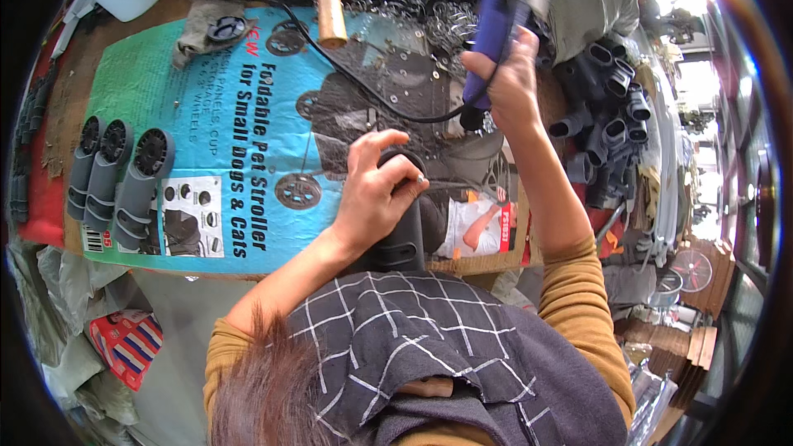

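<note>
My right hand [514,83] is wrapped round the blue grip of a corded power tool [489,37], raised at the far right of the work surface. The tool's pale head is smeared by motion, and its exact kind does not show. My left hand [377,190] curls over the upper end of a dark grey plastic tube-shaped part [402,235], which stands at the near edge in front of my body. Thumb and forefinger come together at its top, with a small bright speck by the tips. The fingers partly hide that end.
Three grey plastic parts with round ends [136,186] lie on the printed cardboard [198,107] at left. A hammer's wooden handle [330,0], metal rings [450,21] and black parts fill the back. The black cord [363,87] crosses the cardboard. Grey tubular parts [607,107] are piled at right.
</note>
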`<control>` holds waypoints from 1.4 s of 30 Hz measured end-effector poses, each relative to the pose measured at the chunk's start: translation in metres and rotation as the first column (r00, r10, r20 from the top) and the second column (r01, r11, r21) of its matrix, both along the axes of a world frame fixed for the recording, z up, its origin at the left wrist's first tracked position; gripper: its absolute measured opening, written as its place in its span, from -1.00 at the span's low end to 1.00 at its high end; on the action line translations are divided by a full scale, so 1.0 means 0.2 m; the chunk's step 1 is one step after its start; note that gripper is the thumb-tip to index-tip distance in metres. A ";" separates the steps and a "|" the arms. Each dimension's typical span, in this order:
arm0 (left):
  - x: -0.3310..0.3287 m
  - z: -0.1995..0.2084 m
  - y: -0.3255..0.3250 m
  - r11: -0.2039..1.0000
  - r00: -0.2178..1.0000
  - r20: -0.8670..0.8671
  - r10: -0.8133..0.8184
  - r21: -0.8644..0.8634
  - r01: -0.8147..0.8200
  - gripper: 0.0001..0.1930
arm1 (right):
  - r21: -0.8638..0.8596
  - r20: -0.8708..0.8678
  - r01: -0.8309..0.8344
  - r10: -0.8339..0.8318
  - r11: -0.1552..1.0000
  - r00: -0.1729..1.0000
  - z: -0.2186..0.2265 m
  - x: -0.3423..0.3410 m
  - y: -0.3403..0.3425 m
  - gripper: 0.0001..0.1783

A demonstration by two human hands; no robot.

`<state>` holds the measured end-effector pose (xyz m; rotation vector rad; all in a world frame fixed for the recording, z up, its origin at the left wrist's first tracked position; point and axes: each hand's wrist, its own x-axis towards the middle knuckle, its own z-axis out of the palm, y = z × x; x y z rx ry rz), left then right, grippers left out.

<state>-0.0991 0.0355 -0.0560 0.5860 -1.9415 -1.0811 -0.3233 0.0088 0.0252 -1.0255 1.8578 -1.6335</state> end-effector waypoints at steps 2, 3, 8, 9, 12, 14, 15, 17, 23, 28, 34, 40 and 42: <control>-0.01 0.00 0.00 1.000 1.000 -0.020 0.020 -0.011 -0.020 -0.82 | -0.160 -0.016 -0.067 0.065 0.985 0.998 0.04 0.07 0.20 -0.24; 0.00 0.00 0.00 1.000 1.000 -0.012 0.012 -0.007 -0.012 -0.82 | -0.125 0.008 0.030 -0.029 0.992 1.000 0.03 0.11 0.25 -0.25; 0.00 0.00 0.00 1.000 1.000 -0.005 0.006 0.001 -0.006 -0.82 | -0.257 -0.030 -0.045 0.038 0.965 0.999 -0.02 0.16 0.30 -0.26; -0.01 0.00 0.00 1.000 1.000 -0.014 0.008 0.007 -0.008 -0.83 | -0.278 -0.014 -0.060 0.058 0.959 0.998 -0.02 0.15 0.28 -0.32; -0.01 -0.01 0.01 1.000 1.000 -0.015 0.016 -0.001 -0.016 -0.83 | -0.302 -0.074 -0.026 0.003 0.953 0.997 0.01 0.10 0.22 -0.36; 0.00 -0.01 0.01 1.000 1.000 -0.017 0.020 -0.002 -0.020 -0.83 | -0.307 0.066 0.099 -0.083 0.947 0.994 0.05 0.11 0.22 -0.32; 0.00 -0.01 0.01 1.000 1.000 -0.010 0.019 0.000 -0.019 -0.83 | -0.297 0.135 0.186 -0.151 0.937 0.979 0.07 0.13 0.23 -0.30; 0.00 -0.01 0.01 1.000 1.000 -0.010 0.023 0.000 -0.023 -0.83 | -0.343 0.200 0.223 -0.161 0.913 0.967 0.12 0.19 0.28 -0.60; -0.01 -0.01 0.01 0.999 1.000 -0.014 0.011 0.030 -0.011 -0.82 | -0.557 0.309 -0.025 0.235 0.830 0.921 0.28 0.35 0.46 -0.46; 0.00 -0.01 0.01 0.999 1.000 -0.027 0.015 0.034 -0.015 -0.82 | -0.593 0.197 -0.163 0.338 0.789 0.920 0.29 0.39 0.46 -0.41; 0.00 0.00 0.01 1.000 1.000 -0.021 0.010 0.027 -0.009 -0.83 | -0.601 0.173 -0.193 0.362 0.775 0.916 0.28 0.40 0.47 -0.38; 0.00 0.00 0.01 1.000 1.000 -0.017 0.006 0.029 -0.006 -0.84 | -0.590 0.137 -0.210 0.353 0.780 0.926 0.27 0.42 0.49 -0.34; 0.00 0.00 0.01 0.999 0.999 -0.030 0.011 0.046 -0.010 -0.83 | -0.572 0.094 -0.240 0.354 0.784 0.930 0.26 0.44 0.49 -0.33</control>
